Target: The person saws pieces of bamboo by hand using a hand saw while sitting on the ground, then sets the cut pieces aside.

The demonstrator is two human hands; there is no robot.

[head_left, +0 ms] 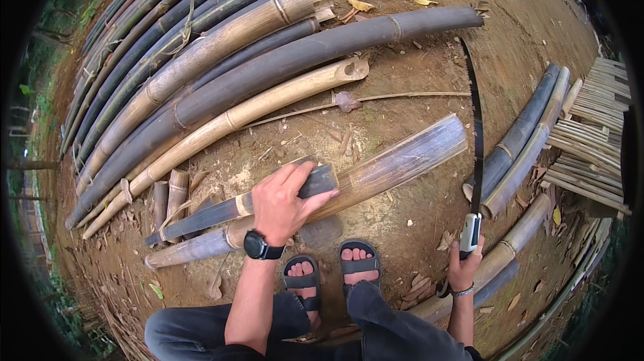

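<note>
My left hand (278, 200) is wrapped over a dark bamboo piece (204, 219) near its right end, thumb on the near side and a black watch on the wrist. Beneath and beside that piece lies a longer, paler bamboo length (406, 160), its broad end pointing up and right. My right hand (464, 268) grips the pale grey and black handle of a hand saw (477, 153). The saw's long black blade points away from me, apart from the bamboo, its tip near the end of a long dark pole.
A stack of long bamboo poles (268, 73) fills the far left. More bamboo pieces (530, 140) lie at right, beside a slatted bamboo structure (590, 140). Short offcuts (176, 190) and dry leaves (419, 287) are on the dirt. My sandalled feet (360, 264) stand close to the bamboo.
</note>
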